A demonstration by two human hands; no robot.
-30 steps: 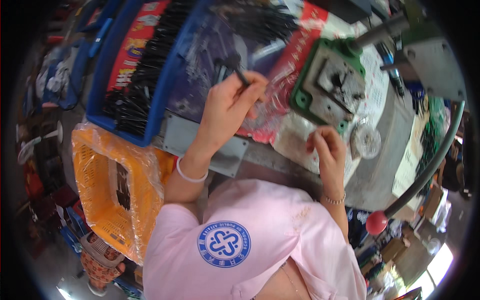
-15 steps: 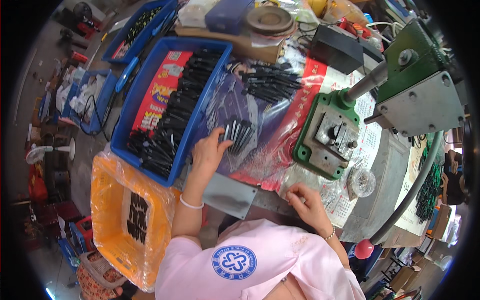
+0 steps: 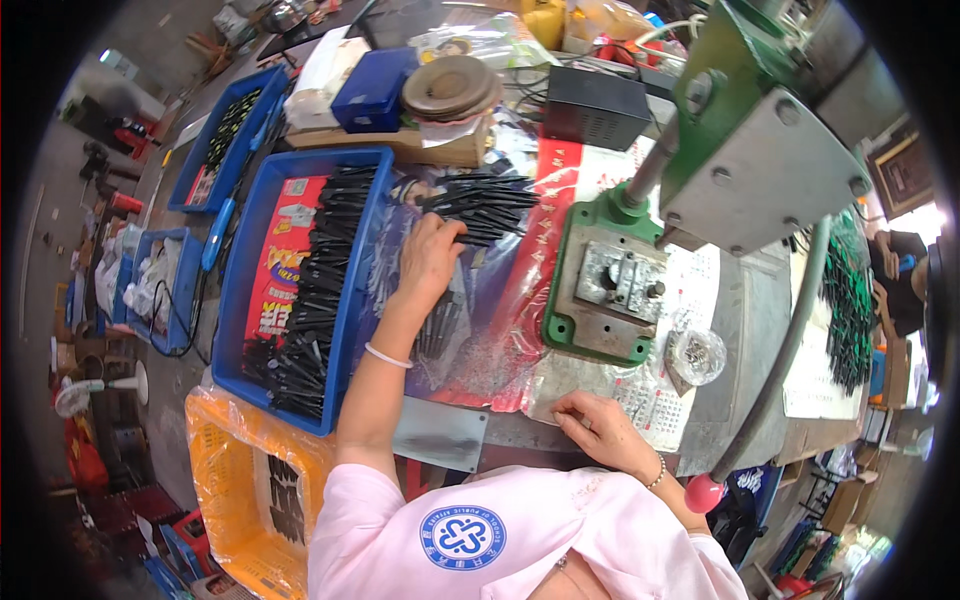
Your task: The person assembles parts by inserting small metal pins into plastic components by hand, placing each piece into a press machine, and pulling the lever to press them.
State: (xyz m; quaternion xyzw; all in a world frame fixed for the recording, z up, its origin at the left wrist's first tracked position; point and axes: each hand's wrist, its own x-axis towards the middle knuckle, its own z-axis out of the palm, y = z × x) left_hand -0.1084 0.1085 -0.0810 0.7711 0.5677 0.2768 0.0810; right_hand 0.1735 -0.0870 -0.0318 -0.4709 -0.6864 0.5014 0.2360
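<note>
Loose pile of thin black rods [image 3: 478, 207], fanned flat on plastic sheet

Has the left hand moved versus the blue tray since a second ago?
Yes. The left hand was raised, holding a black piece; now it rests on the black pieces heaped on the plastic sheet, right of the blue tray.

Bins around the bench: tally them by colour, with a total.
Blue bins: 3, namely the large blue bin beside the left hand, a far blue bin, a small blue bin.
Orange bins: 1, the orange basket.
Total: 4.
</note>
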